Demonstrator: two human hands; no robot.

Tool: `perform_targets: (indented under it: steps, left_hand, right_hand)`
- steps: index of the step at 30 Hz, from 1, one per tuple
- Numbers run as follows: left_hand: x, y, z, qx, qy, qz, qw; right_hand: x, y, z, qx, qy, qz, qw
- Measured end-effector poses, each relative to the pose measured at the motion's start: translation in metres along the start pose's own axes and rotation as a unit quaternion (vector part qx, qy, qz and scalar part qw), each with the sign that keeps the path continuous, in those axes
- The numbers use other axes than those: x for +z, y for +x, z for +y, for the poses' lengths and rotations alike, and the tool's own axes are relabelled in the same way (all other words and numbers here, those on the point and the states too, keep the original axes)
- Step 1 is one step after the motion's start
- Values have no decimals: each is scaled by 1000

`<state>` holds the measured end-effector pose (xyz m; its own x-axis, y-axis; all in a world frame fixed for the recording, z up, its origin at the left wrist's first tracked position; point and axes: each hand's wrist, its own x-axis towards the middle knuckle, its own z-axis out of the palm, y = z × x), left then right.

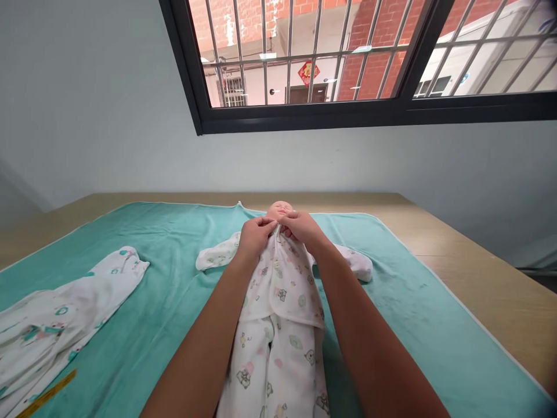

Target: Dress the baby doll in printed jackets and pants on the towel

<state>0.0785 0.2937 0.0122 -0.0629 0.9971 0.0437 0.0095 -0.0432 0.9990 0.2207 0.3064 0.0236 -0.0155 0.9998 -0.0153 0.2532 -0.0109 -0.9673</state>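
Observation:
A baby doll (281,208) lies on its back, dressed in a white printed baby jacket (278,281) and matching trousers (278,366). The jacket's sleeves stretch out to both sides. At the neck, my left hand (256,235) pinches one front edge of the jacket. My right hand (303,228) grips the other edge just beside it, below the doll's chin. Both hands are closed and nearly touching each other. The fastening between my fingertips is too small to make out, and my hands partly cover the collar and shoulders.
A teal blanket (174,325) covers much of the wooden table (461,249). Another white printed baby garment (73,313) lies at the left, with a yellow strip (47,395) near it. Behind stand a pale wall (282,159) and a barred, dark-framed window (304,118).

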Motion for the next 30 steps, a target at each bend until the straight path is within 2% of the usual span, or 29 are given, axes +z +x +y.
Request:
perform_targets:
  steps: [4, 7, 14, 22, 30]
  left_hand:
    - [-1, 0, 0, -12, -7, 9, 1000]
    - [-1, 1, -1, -10, -10, 6, 1000]
    - [-1, 4, -7, 14, 7, 11, 1000]
    - [-2, 3, -4, 21, 1, 20, 1000]
    - [-3, 1, -1, 22, 17, -4, 1000]
  right_hand:
    - [-3, 1, 7, 9, 103, -15, 994]
    - [-4, 2, 12, 9, 130, -26, 991]
    - [-2, 6, 15, -12, 65, -25, 997]
    - [-5, 0, 13, -39, 62, -56, 996]
    - [-3, -6, 5, -96, -44, -48, 993]
